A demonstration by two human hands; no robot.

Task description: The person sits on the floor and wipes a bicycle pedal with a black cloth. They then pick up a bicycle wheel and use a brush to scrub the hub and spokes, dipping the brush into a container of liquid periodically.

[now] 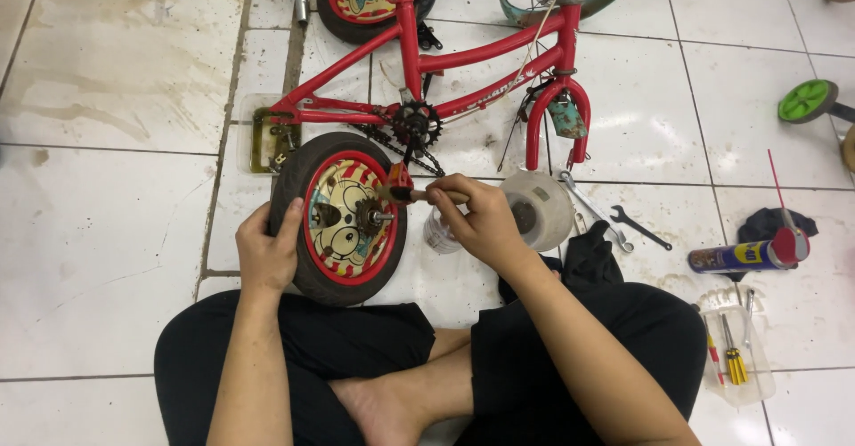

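Gripped at its nine o'clock edge by the left hand point(265, 255), the small red bicycle wheel point(338, 218) stands upright on the tiled floor point(107, 232), steadied for brushing. Right hand point(481, 219), fingers closed on a brush point(414, 195), works the hub sprocket point(368, 216) from three o'clock.

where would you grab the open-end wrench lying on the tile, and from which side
Grip the open-end wrench at the middle of its straight shank, coming from above with fingers across its width. It lies flat on the floor tile, angled from upper left to lower right, apart from the silver spanner to its left, so the shank looks clear on both sides.
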